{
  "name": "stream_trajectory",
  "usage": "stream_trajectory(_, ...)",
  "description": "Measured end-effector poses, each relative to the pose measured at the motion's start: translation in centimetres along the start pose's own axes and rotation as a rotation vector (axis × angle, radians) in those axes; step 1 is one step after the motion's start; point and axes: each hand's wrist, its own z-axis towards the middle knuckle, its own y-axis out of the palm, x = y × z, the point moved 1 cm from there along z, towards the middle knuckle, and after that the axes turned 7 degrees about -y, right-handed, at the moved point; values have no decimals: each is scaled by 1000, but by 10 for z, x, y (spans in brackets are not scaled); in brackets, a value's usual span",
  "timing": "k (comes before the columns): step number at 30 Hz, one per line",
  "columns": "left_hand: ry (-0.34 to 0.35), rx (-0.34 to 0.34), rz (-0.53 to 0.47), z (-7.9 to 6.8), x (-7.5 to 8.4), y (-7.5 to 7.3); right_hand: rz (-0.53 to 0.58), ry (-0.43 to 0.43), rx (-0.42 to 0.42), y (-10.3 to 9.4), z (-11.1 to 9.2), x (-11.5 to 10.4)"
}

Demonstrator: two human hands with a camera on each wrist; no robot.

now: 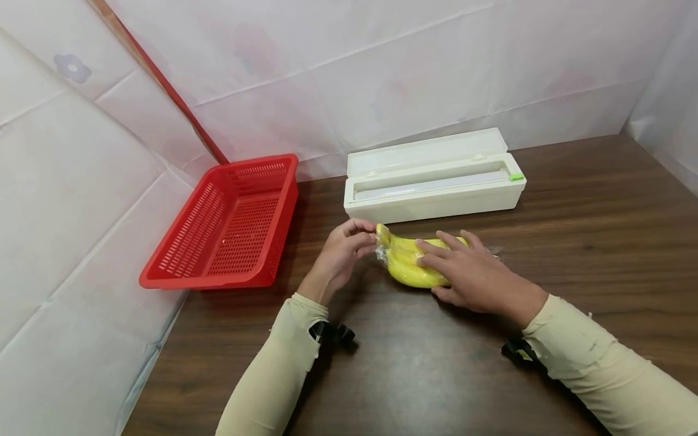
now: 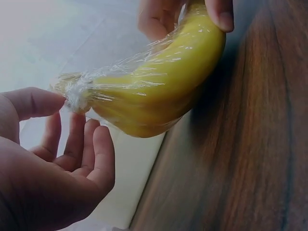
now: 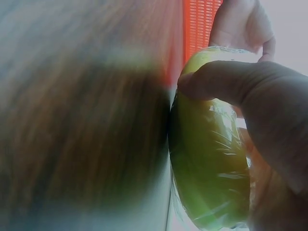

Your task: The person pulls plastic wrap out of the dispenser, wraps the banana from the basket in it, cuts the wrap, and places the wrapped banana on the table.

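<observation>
A bunch of yellow bananas [image 1: 410, 274] lies on the brown table, wrapped in clear plastic film [image 2: 144, 77]. The film is gathered in a crumpled knot around the stem end, at the bunch's left. My left hand [image 1: 340, 254] pinches this gathered film at the stem between thumb and fingers; the other fingers are loosely curled below. Across the right part of the bunch, my right hand [image 1: 473, 275] grips it, fingers over the top and thumb on the near side. In the right wrist view the thumb [image 3: 216, 82] presses on the wrapped fruit. The right hand covers the far end.
A long white box [image 1: 436, 206] with its lid raised stands behind the bananas, a roll inside and a green tab at its right end. To the left is a red perforated plastic basket [image 1: 278, 236]. Pale sheeting [image 1: 382, 79] hangs behind and at both sides.
</observation>
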Motion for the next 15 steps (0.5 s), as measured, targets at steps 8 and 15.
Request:
stream_trajectory(8, 75, -27, 50, -2, 2, 0, 55, 36, -32, -3, 1, 4)
stream_trajectory(15, 206, -107, 379, -4, 1, 0, 20, 27, -3, -1, 0, 10)
